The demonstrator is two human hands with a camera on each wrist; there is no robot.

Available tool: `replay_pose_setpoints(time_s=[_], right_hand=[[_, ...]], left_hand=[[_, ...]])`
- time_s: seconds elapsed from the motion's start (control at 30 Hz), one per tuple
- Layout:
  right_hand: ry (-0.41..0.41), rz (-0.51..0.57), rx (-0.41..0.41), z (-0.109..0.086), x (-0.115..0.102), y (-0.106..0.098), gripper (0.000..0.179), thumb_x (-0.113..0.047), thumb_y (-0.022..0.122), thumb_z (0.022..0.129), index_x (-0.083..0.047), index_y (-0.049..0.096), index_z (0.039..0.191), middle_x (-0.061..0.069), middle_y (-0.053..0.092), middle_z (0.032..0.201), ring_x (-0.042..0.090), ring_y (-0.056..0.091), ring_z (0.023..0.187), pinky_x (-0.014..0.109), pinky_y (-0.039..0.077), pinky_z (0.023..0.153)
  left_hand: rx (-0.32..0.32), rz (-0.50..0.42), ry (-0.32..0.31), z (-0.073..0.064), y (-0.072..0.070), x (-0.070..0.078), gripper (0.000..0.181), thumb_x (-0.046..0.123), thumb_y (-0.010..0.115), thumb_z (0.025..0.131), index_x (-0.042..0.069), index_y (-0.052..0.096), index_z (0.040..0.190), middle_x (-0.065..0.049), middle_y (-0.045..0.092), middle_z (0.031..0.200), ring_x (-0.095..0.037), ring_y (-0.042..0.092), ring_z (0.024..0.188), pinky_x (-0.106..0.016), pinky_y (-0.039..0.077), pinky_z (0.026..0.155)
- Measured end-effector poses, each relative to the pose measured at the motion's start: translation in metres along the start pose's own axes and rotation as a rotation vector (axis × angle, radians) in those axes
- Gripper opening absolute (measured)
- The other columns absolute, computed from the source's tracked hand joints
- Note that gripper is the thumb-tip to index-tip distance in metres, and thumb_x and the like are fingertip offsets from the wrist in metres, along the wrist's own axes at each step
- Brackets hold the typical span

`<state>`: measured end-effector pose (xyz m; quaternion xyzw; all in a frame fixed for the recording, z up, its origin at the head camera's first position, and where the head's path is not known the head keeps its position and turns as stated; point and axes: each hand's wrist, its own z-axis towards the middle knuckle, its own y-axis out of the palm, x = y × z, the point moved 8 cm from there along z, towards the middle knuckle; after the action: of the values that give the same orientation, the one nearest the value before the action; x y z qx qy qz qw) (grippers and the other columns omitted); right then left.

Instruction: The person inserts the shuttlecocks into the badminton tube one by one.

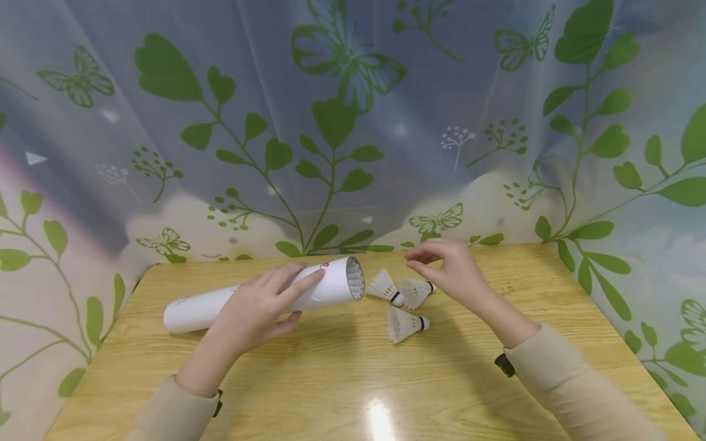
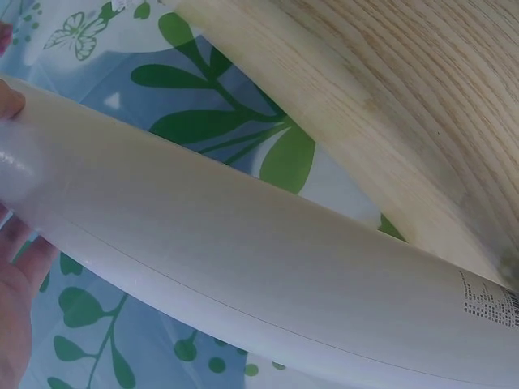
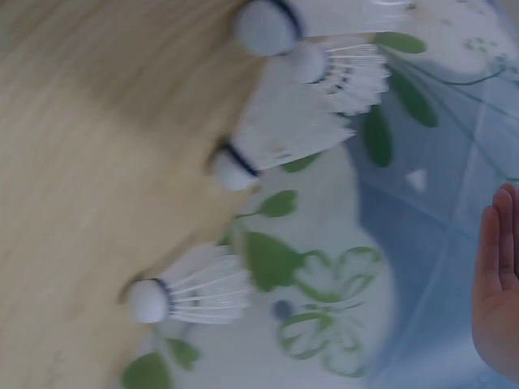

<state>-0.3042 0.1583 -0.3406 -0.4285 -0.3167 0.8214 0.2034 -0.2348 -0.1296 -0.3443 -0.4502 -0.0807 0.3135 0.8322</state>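
My left hand (image 1: 265, 303) grips a white shuttlecock tube (image 1: 204, 307) from above, and its closed-looking end points left. Feathers show inside the tube's right end, which is tilted slightly up. In the left wrist view the tube (image 2: 243, 235) crosses the picture, with the fingertips of the left hand (image 2: 16, 300) at its left edge. My right hand (image 1: 455, 272) hovers over the table, holding nothing, right of three white feather shuttlecocks: one (image 1: 384, 286) at the back, one (image 1: 415, 292) beside it, one (image 1: 405, 324) nearer. The right wrist view shows the right hand (image 3: 496, 300) with straight fingers, apart from several shuttlecocks (image 3: 207, 292).
The wooden table (image 1: 331, 380) meets a curtain (image 1: 386, 153) printed with leaves and butterflies along its back edge. More of this cloth hangs at both sides. A light reflection lies on the front of the tabletop.
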Motion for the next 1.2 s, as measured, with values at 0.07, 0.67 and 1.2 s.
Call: replay_pose_setpoints(time_s=[0.07, 0.67, 1.2], right_hand=[[0.030, -0.008, -0.011, -0.003, 0.012, 0.002, 0.014, -0.006, 0.077, 0.095, -0.006, 0.081, 0.108, 0.010, 0.082, 0.102, 0.026, 0.077, 0.090, 0.047, 0.066, 0.083], [0.188, -0.101, -0.128, -0.022, 0.067, 0.039, 0.012, -0.011, 0.081, 0.092, -0.004, 0.081, 0.102, 0.008, 0.079, 0.093, 0.021, 0.074, 0.083, 0.039, 0.065, 0.077], [0.244, -0.239, -0.113, -0.031, 0.078, 0.048, 0.016, -0.020, 0.085, 0.090, -0.007, 0.080, 0.097, 0.006, 0.077, 0.090, 0.018, 0.070, 0.079, 0.039, 0.062, 0.073]], left_hand=[[0.001, 0.002, 0.002, 0.000, 0.000, 0.000, 0.093, 0.012, 0.093, 0.072, 0.017, 0.052, 0.156, -0.015, 0.067, 0.129, -0.031, 0.074, 0.102, -0.042, 0.067, 0.081], [-0.005, 0.013, 0.000, 0.001, -0.001, 0.000, 0.093, 0.014, 0.093, 0.072, 0.018, 0.052, 0.155, -0.014, 0.067, 0.129, -0.031, 0.074, 0.104, -0.042, 0.068, 0.080], [-0.001, 0.022, -0.005, -0.004, 0.000, -0.001, 0.095, 0.013, 0.094, 0.071, 0.019, 0.051, 0.157, -0.014, 0.067, 0.129, -0.031, 0.074, 0.102, -0.042, 0.067, 0.080]])
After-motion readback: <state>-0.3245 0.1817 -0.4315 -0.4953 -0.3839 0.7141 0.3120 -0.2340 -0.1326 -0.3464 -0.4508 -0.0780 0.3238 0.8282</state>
